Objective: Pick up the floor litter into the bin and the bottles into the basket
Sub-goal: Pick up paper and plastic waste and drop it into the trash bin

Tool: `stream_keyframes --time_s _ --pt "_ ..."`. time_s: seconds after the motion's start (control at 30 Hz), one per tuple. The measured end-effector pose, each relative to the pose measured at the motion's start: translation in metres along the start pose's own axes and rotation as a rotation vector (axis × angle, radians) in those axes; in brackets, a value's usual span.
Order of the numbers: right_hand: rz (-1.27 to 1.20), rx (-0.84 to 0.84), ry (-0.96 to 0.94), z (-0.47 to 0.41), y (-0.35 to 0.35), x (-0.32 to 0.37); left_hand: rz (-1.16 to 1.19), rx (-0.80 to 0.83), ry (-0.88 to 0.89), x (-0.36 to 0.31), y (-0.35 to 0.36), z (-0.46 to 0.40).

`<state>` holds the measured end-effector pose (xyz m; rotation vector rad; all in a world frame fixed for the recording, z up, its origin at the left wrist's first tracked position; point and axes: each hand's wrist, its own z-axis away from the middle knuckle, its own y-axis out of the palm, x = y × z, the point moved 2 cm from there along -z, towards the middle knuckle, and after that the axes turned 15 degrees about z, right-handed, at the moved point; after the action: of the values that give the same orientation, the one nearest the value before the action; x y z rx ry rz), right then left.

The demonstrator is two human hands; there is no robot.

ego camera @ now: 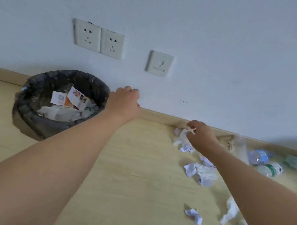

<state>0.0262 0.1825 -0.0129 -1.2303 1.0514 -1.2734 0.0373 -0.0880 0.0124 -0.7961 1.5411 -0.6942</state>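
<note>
Beside black-lined bin (pixel 30 94), crumpled white litter (pixel 200 173), clear bottles (pixel 270 169)

Black bin liner (pixel 38 84); white-lilac paper scraps (pixel 200 173); pale wood floor (pixel 135 168).

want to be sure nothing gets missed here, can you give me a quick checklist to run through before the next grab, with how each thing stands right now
1. Bin within reach and open at the top: ok, it stands by the wall, lined with a black bag, paper already inside.
2. Left hand free for a pick: cannot tell, its fingers curl away from the camera beside the bin's rim.
3. Right hand over litter: ok, it is above the crumpled paper near the baseboard.
4. Floor litter cleared: not ok, paper scraps remain on the floor.
5. Bottles collected: not ok, they lie on the floor at right.
6. Basket located: cannot tell, none is in view.
</note>
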Motion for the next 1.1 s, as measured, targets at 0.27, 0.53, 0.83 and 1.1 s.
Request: stream_keyframes --time_s 0.27,0.53,0.83,1.1 --pt "0.053 0.330 0.373 0.088 0.084 -0.218 0.054 0.680 0.042 -0.127 0.208 0.061" --pt "-0.189 0.332 0.708 0.117 0.146 -0.278 -0.204 0.871 0.133 -0.150 0.332 0.147" --pt "-0.111 0.321 0.616 0.107 0.181 -0.269 -0.195 0.883 0.146 -0.138 0.354 0.148" --pt "-0.164 0.318 0.421 0.096 0.157 -0.247 0.009 0.841 -0.049 -0.112 0.322 0.112"
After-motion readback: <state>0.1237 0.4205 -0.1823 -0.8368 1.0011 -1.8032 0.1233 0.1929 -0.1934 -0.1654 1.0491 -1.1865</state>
